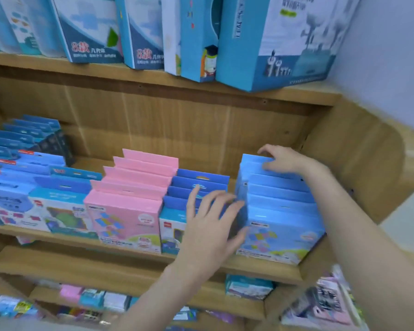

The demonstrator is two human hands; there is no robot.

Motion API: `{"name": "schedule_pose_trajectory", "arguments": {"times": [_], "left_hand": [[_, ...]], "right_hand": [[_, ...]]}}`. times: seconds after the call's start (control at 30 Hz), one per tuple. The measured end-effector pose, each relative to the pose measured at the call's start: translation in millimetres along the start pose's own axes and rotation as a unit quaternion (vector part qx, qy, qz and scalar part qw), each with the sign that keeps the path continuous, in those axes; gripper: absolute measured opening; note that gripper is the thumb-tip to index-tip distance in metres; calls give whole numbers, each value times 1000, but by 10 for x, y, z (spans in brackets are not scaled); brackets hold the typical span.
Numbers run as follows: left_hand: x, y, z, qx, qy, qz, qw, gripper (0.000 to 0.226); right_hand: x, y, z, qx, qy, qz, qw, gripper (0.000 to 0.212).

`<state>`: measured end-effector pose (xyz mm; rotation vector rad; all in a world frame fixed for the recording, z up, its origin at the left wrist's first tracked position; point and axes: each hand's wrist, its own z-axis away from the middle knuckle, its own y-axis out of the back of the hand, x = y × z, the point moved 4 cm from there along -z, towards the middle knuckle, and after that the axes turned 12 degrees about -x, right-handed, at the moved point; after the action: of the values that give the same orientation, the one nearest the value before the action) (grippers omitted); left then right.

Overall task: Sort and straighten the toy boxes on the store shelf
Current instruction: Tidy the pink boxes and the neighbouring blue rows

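Observation:
A row of light blue toy boxes [282, 211] stands at the right end of the middle shelf [129, 263]. My right hand [285, 158] rests on top of the rearmost boxes of that row, fingers curled over the back edge. My left hand [210, 220] is spread with straight fingers against the row's left side, in the gap beside the dark blue boxes [196, 185]. To their left stands a row of pink boxes [134, 187], and further left more blue boxes [41, 187].
Tall blue boxes [273, 44] lean on the upper shelf above. The wooden side panel [359, 163] closes the shelf at the right. Lower shelves hold mixed small packages [249, 286]. A rack of pink packets [328, 302] hangs at the bottom right.

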<state>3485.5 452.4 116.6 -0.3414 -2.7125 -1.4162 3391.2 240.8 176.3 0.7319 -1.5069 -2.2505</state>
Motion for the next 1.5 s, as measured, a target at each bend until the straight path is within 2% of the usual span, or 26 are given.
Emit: {"name": "schedule_pose_trajectory", "arguments": {"times": [0.13, 0.23, 0.37, 0.5, 1.0, 1.07, 1.13, 1.2, 1.27, 1.3, 1.33, 1.43, 1.47, 1.5], "left_hand": [[182, -175, -231, -32, -1, -17, 999, 26], [221, -251, -276, -36, 31, -14, 999, 23], [284, -243, -271, -21, 36, -15, 999, 23], [274, -191, -173, 9, 22, -32, 999, 10], [124, -44, 32, 11, 7, -60, 998, 15], [93, -42, 30, 4, 0, -50, 999, 16], [72, -52, 20, -7, -10, -42, 999, 18], [48, -54, -1, -20, -13, -28, 999, 19], [20, -44, 0, -39, -15, -8, 999, 21], [-1, -29, 6, -43, -17, -1, 999, 24], [-32, -2, 1, -47, -20, 7, 999, 30], [-183, 107, -114, -64, -37, 24, 997, 58], [-251, 133, -180, -93, -37, 12, 995, 71], [-303, 157, -259, -140, -36, -14, 989, 85]], "right_hand": [[32, -79, -125, -23, 3, 9, 1000, 34], [31, -59, -138, -47, 7, 21, 999, 34], [42, -38, -148, -83, 10, 13, 996, 29], [4, -38, -149, -104, 28, 19, 994, 23], [-262, -73, -92, -140, 58, 9, 988, 18], [-267, -80, -71, -132, 54, 9, 990, 24], [-233, -74, -13, -113, 43, 0, 993, 41], [-186, -2, 141, -37, 47, -25, 998, 54], [-177, 61, 468, 73, 80, -68, 992, 56], [-184, 37, 663, 96, 101, -85, 987, 58], [-198, -37, 846, 79, 114, -91, 986, 67], [-207, -467, 1224, -75, 66, -27, 995, 105], [-177, -584, 1255, -88, 46, 23, 995, 113], [-151, -665, 1247, -70, 35, 75, 994, 116]]}}
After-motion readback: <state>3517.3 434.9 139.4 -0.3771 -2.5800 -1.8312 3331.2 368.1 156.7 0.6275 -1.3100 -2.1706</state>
